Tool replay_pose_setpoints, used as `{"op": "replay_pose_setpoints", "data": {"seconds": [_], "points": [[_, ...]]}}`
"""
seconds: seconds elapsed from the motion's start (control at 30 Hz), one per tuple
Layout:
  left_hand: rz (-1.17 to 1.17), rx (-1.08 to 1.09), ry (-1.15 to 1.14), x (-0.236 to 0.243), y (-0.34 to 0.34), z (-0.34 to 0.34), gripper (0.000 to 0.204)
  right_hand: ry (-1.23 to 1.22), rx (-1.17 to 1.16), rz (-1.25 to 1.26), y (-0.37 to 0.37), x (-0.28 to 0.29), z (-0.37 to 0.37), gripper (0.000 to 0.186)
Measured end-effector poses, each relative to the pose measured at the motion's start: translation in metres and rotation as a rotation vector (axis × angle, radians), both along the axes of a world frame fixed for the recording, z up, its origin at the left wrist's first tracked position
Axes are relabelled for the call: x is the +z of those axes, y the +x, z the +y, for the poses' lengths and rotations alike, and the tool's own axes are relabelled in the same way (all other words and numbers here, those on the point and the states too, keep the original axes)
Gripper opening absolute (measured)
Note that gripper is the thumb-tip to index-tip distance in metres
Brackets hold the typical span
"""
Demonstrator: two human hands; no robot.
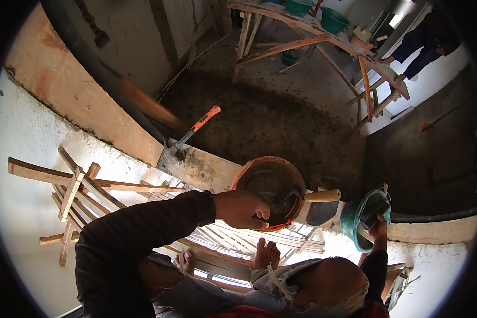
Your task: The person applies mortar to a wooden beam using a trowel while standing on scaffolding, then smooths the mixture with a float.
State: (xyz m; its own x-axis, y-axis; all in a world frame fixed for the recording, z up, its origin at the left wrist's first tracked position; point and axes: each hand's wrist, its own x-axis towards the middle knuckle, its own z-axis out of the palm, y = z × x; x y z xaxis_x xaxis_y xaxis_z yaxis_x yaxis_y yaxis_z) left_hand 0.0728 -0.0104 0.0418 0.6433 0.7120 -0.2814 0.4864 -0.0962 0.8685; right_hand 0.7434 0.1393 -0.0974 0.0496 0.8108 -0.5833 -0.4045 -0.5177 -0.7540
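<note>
My left hand (242, 209) hangs over the near left rim of an orange bucket (239, 179), its fingers curled inward. Grey, wet-looking material lies inside that bucket. Whether the fingers hold anything is hidden. To the right, my right hand (378, 231) reaches into a green bucket (350, 218), fingers bent by a dark flat-sided object (375, 210). What they grip is not clear. Between the buckets lies a trowel with a pale wooden handle (323, 196) and a dark blade (322, 213). A hammer with an orange grip (202, 121) rests farther left on the ledge.
Both buckets stand along a narrow ledge (209, 169). Below it are my bare feet (267, 253) and wooden scaffolding (79, 193). Across the room, a plank platform (297, 21) carries green tubs (334, 22). Another person's dark-clothed legs (421, 42) are at its right end.
</note>
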Motion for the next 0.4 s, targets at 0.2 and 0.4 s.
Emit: {"op": "replay_pose_setpoints", "data": {"seconds": [0.2,0.4], "points": [[0.029,-0.045,0.000,0.000,0.003,0.004,0.037,-0.098,-0.110,-0.055,-0.024,-0.001,-0.020,0.049],[0.005,-0.056,0.006,-0.005,0.001,0.002,0.041,-0.249,-0.062,-0.378,-0.004,-0.015,-0.014,0.048]]}}
